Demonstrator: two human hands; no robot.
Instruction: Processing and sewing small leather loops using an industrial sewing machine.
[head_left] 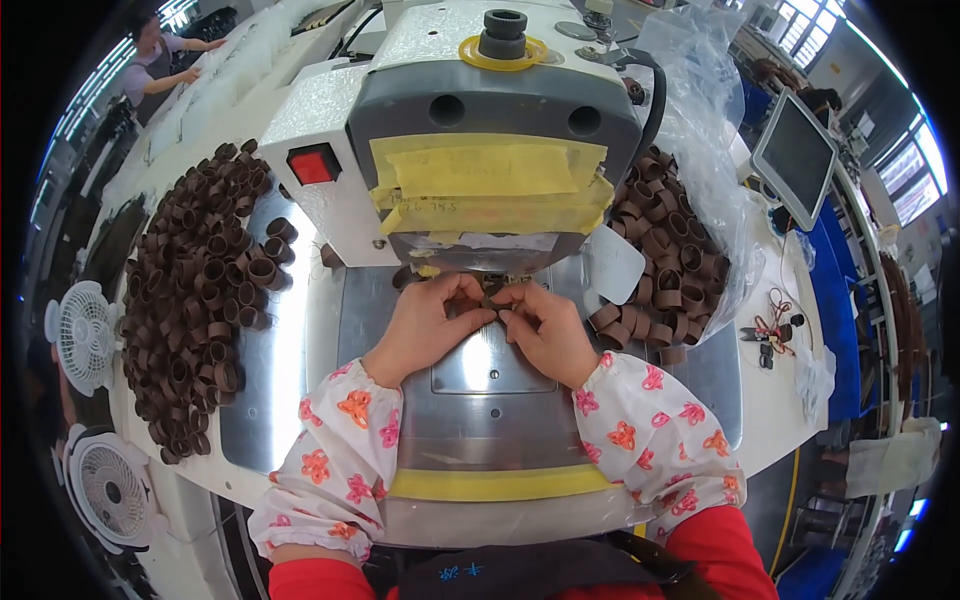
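1. Both hands, left hand [425, 325] and right hand [545, 330], pinch a small brown loop [492, 290] under the sewing machine [490, 150] head (needle hidden).
2. Positioning looks underway; stitching would need steady alignment.
3. Brown loops [195, 300] heap the table [290, 380].

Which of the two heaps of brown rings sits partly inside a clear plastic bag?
The heap on the person's right, beside the machine head; clear plastic bag drapes over it. The larger left heap lies bare on the table.
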